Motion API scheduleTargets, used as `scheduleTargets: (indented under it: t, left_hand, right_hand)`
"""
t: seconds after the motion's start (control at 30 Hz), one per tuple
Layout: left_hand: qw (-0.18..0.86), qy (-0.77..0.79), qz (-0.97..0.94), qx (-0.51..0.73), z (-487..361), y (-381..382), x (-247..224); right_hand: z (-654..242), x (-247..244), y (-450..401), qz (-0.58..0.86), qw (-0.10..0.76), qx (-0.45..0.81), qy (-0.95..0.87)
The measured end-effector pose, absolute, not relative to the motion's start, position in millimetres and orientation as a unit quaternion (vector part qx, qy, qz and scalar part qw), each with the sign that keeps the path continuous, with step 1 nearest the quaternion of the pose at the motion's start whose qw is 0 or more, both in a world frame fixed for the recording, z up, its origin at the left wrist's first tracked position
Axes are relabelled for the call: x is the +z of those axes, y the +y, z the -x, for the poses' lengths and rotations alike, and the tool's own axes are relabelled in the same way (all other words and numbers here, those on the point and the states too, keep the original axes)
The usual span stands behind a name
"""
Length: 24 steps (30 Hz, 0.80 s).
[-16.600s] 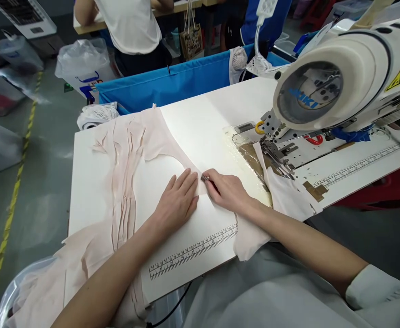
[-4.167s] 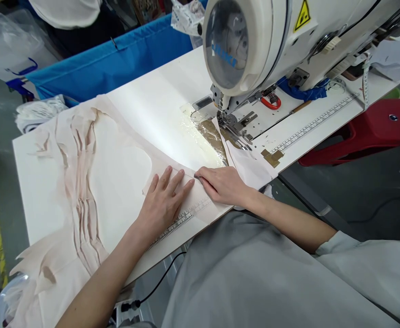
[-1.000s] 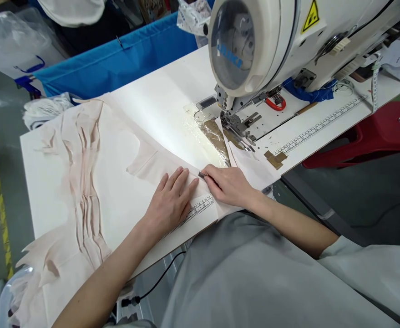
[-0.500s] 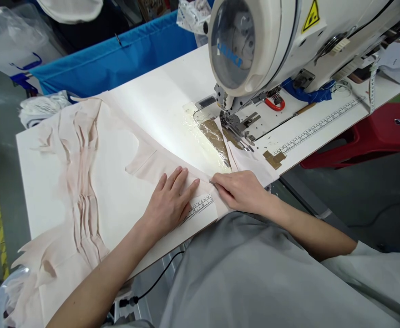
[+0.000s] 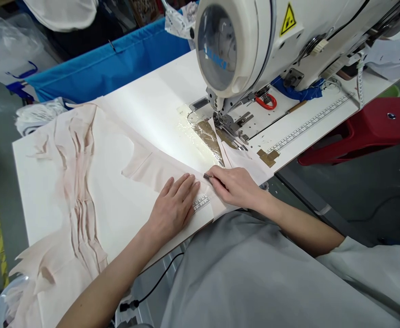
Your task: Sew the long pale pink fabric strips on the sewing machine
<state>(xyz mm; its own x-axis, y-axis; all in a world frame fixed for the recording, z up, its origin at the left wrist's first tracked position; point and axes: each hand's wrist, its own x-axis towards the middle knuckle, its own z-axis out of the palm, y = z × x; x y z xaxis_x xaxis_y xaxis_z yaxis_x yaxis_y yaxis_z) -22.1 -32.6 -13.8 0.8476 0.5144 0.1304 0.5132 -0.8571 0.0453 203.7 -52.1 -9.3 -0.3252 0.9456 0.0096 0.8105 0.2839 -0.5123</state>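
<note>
My left hand (image 5: pixel 176 205) lies flat on a pale pink fabric strip (image 5: pixel 155 168), its fingers stretched out beside a printed ruler (image 5: pixel 200 204) on the table. Just to its right, my right hand (image 5: pixel 235 186) is closed around a small dark tool (image 5: pixel 206 176). Only the tool's short flat tip shows, touching or just over the fabric's edge; the rest is inside the fist. Beyond that hand, more pale fabric (image 5: pixel 244 161) reaches up to the presser foot of a white sewing machine (image 5: pixel 250 41).
Gathered pink pieces (image 5: pixel 82 182) lie on the left of the white table (image 5: pixel 43 200), some hanging over its edge. A blue cloth bin (image 5: pixel 118 68) runs along the far side. Red-handled scissors (image 5: pixel 266 102) rest behind the needle area. A red stool (image 5: pixel 367 132) stands at right.
My left hand has slid right along the fabric, closer to my right hand, covering more of the ruler. More of the dark tool's tip shows. The whole view has shifted slightly.
</note>
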Motion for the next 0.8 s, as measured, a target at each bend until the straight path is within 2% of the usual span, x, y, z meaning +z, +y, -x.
scheduleTargets:
  t: [0.4, 0.8]
  left_hand:
    - [0.001, 0.26, -0.963, 0.073, 18, -37, -15]
    - [-0.001, 0.271, -0.961, 0.054, 20, -34, -13]
  right_hand:
    - [-204, -17, -57, 0.543, 0.115, 0.183, -0.811]
    - [-224, 2, -65, 0.526, 0.055, 0.189, -0.827]
